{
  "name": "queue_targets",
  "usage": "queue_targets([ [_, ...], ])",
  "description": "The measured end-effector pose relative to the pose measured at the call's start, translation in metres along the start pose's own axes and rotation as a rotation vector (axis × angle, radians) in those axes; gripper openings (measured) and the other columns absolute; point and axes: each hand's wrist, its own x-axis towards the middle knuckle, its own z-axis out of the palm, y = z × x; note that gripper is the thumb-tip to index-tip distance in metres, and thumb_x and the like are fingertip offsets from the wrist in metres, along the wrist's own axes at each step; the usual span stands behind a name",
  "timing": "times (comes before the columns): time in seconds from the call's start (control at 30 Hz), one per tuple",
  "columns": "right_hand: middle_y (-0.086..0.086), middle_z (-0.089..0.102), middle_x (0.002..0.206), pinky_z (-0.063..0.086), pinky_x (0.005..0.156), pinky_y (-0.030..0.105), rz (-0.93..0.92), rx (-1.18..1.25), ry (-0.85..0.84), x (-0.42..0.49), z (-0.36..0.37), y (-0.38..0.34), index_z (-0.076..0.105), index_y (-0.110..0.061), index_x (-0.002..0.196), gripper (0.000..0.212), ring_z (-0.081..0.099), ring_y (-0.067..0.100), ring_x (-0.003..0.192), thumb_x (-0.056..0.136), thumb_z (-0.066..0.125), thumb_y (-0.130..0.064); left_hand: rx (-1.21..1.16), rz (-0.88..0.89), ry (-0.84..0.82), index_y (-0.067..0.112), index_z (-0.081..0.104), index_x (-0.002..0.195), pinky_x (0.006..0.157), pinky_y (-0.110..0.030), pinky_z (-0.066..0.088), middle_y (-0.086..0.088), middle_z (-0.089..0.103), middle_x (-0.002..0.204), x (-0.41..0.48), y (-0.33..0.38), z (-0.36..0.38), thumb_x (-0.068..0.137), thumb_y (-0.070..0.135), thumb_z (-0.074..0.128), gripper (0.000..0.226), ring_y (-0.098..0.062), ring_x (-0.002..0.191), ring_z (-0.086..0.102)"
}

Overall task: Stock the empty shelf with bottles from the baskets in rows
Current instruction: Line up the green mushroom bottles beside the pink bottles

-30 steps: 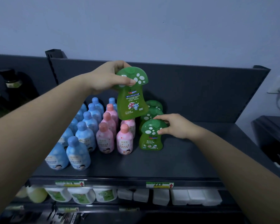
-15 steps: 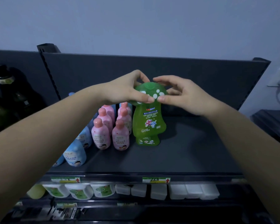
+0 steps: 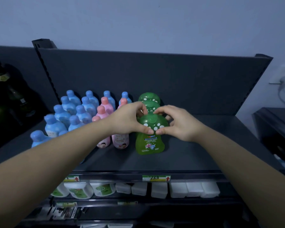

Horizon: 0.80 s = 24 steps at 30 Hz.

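A green mushroom-shaped bottle stands upright at the front of a green row on the dark shelf. My left hand and my right hand both grip its spotted cap from either side, thumbs meeting at the front. Behind it, two more green mushroom caps show above my fingers. Left of the green row stand pink bottles in two rows, then several blue bottles in rows. My left forearm hides some of the front blue and pink bottles.
The shelf's right half is bare up to its raised back panel. Dark glass bottles stand on the neighbouring shelf at left. White containers line the lower shelf under price tags. A dark cabinet sits at right.
The green bottle held aloft in my left hand has come down onto the shelf in front of the green row. My right hand left the front cap and joined on this bottle's cap.
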Motion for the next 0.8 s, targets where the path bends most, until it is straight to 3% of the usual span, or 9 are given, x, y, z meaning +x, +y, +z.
queue_targets([
  [0.1,-0.019,0.052,0.113,0.05,0.088,0.033,0.008,-0.07,-0.033,-0.004,0.01,0.005,0.057,-0.028,0.126,0.06,0.055,0.009,0.1,0.072,0.085,-0.033,0.044,0.02,-0.027,0.024,0.056,0.098,0.064,-0.023,0.044,0.012,0.06,0.082,-0.004,-0.006,0.013,0.059,0.043,0.091,0.056,-0.002,0.074,0.057],
  [0.23,-0.016,0.055,0.114,0.046,0.094,0.034,0.02,-0.189,-0.036,-0.005,0.019,0.01,0.056,-0.029,0.123,0.062,0.05,0.005,0.105,0.069,0.085,-0.041,0.108,0.005,-0.048,0.021,0.055,0.101,0.068,-0.026,0.049,0.009,0.062,0.088,-0.008,-0.008,0.021,0.06,0.044,0.09,0.058,-0.009,0.082,0.059],
  [0.37,-0.013,0.057,0.113,0.041,0.096,0.032,0.012,-0.22,-0.018,-0.007,0.022,0.017,0.056,-0.028,0.119,0.062,0.044,0.006,0.106,0.067,0.085,-0.044,0.186,-0.011,-0.034,0.024,0.051,0.103,0.06,-0.015,0.038,0.014,0.059,0.088,-0.012,-0.005,0.028,0.065,0.046,0.087,0.057,-0.001,0.079,0.054],
  [0.53,-0.012,0.055,0.114,0.038,0.094,0.027,0.009,-0.226,-0.04,-0.007,0.024,0.016,0.053,-0.027,0.122,0.066,0.039,0.007,0.108,0.068,0.084,-0.046,0.193,0.009,-0.044,0.019,0.052,0.105,0.058,-0.013,0.035,0.01,0.06,0.089,-0.012,-0.006,0.027,0.067,0.044,0.086,0.057,-0.007,0.079,0.055],
  [0.7,-0.016,0.054,0.112,0.038,0.097,0.024,0.026,-0.224,-0.083,-0.01,0.019,0.021,0.053,-0.025,0.128,0.064,0.04,0.006,0.113,0.073,0.083,-0.04,0.154,0.017,-0.06,0.018,0.058,0.108,0.07,-0.02,0.048,0.012,0.061,0.092,-0.01,-0.009,0.021,0.065,0.041,0.088,0.057,-0.003,0.082,0.057],
  [0.8,-0.018,0.056,0.11,0.039,0.092,0.016,0.048,-0.178,-0.121,-0.012,0.015,0.026,0.056,-0.029,0.126,0.057,0.044,0.0,0.11,0.076,0.081,-0.038,0.103,0.012,-0.098,0.019,0.064,0.109,0.075,-0.015,0.049,0.01,0.066,0.1,-0.012,-0.012,0.011,0.069,0.039,0.086,0.05,0.0,0.086,0.06],
])
